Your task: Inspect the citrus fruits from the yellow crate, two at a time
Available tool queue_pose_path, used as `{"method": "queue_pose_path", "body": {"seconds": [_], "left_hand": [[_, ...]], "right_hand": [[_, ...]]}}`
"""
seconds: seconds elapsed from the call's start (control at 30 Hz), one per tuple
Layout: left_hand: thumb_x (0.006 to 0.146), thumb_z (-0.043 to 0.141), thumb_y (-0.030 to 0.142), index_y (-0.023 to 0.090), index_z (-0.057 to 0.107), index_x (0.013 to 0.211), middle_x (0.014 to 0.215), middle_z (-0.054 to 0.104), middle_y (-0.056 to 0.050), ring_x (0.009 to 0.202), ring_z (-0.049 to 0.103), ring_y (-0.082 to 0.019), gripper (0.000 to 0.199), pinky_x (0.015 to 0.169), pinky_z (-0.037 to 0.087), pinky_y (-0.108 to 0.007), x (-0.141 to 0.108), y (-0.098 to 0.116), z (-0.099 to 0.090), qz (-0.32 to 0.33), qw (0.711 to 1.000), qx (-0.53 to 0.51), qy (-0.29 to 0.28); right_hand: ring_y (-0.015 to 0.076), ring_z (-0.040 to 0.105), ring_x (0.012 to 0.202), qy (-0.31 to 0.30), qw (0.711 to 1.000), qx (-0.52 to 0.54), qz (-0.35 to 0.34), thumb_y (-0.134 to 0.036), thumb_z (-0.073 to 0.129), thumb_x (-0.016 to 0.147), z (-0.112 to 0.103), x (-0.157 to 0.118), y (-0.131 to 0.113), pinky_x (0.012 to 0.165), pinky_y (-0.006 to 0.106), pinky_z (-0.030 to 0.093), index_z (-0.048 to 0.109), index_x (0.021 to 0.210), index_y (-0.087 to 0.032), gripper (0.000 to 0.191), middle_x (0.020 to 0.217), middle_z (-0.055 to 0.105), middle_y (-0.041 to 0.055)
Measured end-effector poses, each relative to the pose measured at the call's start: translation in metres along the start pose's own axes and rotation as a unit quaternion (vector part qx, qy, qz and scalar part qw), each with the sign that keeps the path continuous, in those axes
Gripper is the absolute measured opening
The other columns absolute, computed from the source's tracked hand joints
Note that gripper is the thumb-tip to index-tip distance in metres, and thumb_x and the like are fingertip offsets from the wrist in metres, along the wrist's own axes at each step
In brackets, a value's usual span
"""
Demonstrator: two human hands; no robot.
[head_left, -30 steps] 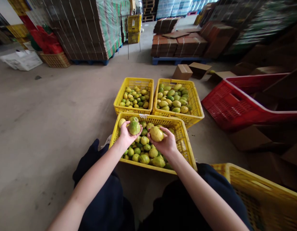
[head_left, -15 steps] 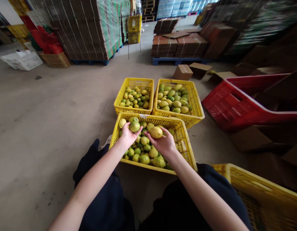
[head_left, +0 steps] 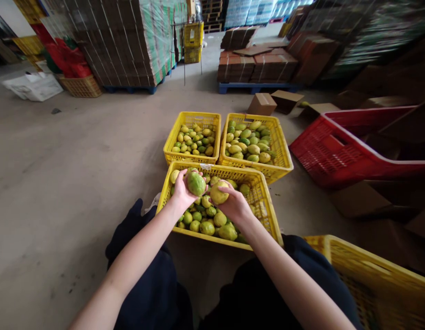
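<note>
Over the near yellow crate (head_left: 267,208), my left hand (head_left: 182,192) is closed round a green lemon (head_left: 196,184). Just to its right, my right hand (head_left: 235,201) grips a yellow lemon (head_left: 219,193); the two fruits are close but apart. Beneath them, green and yellow lemons (head_left: 207,228) lie loose in the crate, partly hidden by my hands. Behind it stand two more yellow crates: the left one (head_left: 169,145) holds smaller yellow and green lemons (head_left: 195,137), the right one (head_left: 284,158) holds larger ones (head_left: 253,149).
To the right stands a red crate (head_left: 322,146) with cardboard in it, and open cardboard boxes (head_left: 360,199) lie below. Another yellow crate (head_left: 380,270) is by my right leg. Flattened cartons (head_left: 256,66) rest on a blue pallet (head_left: 240,87) at the back. A wrapped stack (head_left: 119,41) stands back left.
Both lemons have been turned in my hands. The green one shows another side, and the yellow one now faces me end-on, slightly lower. The crates have stayed put.
</note>
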State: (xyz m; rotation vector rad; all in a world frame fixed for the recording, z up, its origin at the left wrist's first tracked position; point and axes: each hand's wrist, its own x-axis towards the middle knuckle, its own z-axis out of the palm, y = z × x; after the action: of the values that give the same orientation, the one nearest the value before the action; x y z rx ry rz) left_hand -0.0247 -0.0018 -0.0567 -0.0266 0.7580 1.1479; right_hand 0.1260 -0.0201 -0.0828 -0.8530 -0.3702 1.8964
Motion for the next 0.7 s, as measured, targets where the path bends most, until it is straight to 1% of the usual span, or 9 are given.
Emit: {"method": "queue_pose_path", "body": {"seconds": [0.07,0.13,0.23,0.33,0.4,0.47,0.57,0.7], "left_hand": [[0.079,0.045,0.033,0.017,0.057,0.067,0.068,0.061,-0.002,0.062,0.060,-0.015,0.023,0.065,0.052,-0.032,-0.0034,-0.0003,0.0024,0.003,1.000,0.013,0.001],[0.080,0.043,0.032,0.016,0.056,0.063,0.062,0.060,-0.002,0.059,0.059,-0.014,0.027,0.063,0.051,-0.029,-0.0058,-0.0007,0.0046,0.012,0.999,0.036,0.003],[0.080,0.040,0.031,0.016,0.057,0.057,0.058,0.059,-0.003,0.056,0.058,-0.014,0.032,0.054,0.048,-0.025,-0.0070,-0.0014,0.0064,0.060,0.992,0.109,-0.016],[0.078,0.040,0.032,0.015,0.060,0.055,0.057,0.060,-0.005,0.052,0.057,-0.014,0.035,0.049,0.044,-0.024,-0.0055,-0.0025,0.0054,0.129,0.967,0.213,-0.060],[0.078,0.040,0.034,0.015,0.061,0.055,0.056,0.061,-0.005,0.050,0.055,-0.014,0.037,0.048,0.043,-0.024,-0.0033,-0.0037,0.0033,0.162,0.947,0.266,-0.083],[0.078,0.039,0.036,0.015,0.062,0.054,0.055,0.062,-0.005,0.050,0.055,-0.014,0.039,0.049,0.042,-0.024,-0.0006,-0.0052,0.0007,0.185,0.932,0.297,-0.094],[0.079,0.039,0.036,0.016,0.063,0.054,0.056,0.062,-0.004,0.051,0.055,-0.014,0.040,0.051,0.042,-0.025,0.0023,-0.0072,-0.0022,0.203,0.921,0.318,-0.098],[0.079,0.038,0.035,0.016,0.063,0.055,0.056,0.062,-0.004,0.051,0.056,-0.015,0.039,0.050,0.042,-0.025,0.0024,-0.0078,-0.0025,0.191,0.923,0.320,-0.090]], "right_hand": [[0.0174,0.063,0.067,-0.022,1.000,-0.017,-0.015,-0.008,0.062,0.062,0.0015,-0.0017,0.0005,0.058,0.032,0.052,0.054,0.083,-0.025,0.029,0.079,0.065,-0.0020],[0.0180,0.064,0.068,-0.034,0.999,-0.021,-0.013,-0.011,0.063,0.064,0.0038,-0.0037,0.0000,0.058,0.032,0.052,0.055,0.084,-0.024,0.025,0.081,0.065,-0.0013],[0.0202,0.064,0.068,-0.044,0.999,-0.010,-0.002,-0.027,0.061,0.071,0.0070,-0.0061,-0.0024,0.056,0.033,0.051,0.059,0.082,-0.021,0.013,0.079,0.065,0.0016],[0.0220,0.063,0.067,-0.052,0.999,-0.004,0.002,-0.039,0.054,0.075,0.0074,-0.0061,-0.0045,0.054,0.035,0.051,0.061,0.077,-0.018,0.022,0.077,0.065,0.0044],[0.0216,0.062,0.064,-0.050,0.999,-0.013,0.001,-0.041,0.052,0.075,0.0063,-0.0051,-0.0047,0.051,0.034,0.050,0.062,0.073,-0.017,0.025,0.074,0.065,0.0045],[0.0208,0.061,0.060,-0.044,0.999,-0.031,0.000,-0.042,0.050,0.076,0.0050,-0.0042,-0.0039,0.047,0.033,0.049,0.062,0.069,-0.017,0.028,0.069,0.065,0.0044],[0.0204,0.060,0.056,-0.036,0.997,-0.071,-0.007,-0.044,0.049,0.076,0.0043,-0.0044,-0.0020,0.044,0.031,0.047,0.063,0.067,-0.017,0.032,0.066,0.064,0.0046],[0.0196,0.060,0.054,-0.018,0.992,-0.120,-0.028,-0.047,0.049,0.074,0.0056,-0.0064,0.0000,0.043,0.028,0.045,0.064,0.067,-0.016,0.034,0.063,0.064,0.0050]]}}
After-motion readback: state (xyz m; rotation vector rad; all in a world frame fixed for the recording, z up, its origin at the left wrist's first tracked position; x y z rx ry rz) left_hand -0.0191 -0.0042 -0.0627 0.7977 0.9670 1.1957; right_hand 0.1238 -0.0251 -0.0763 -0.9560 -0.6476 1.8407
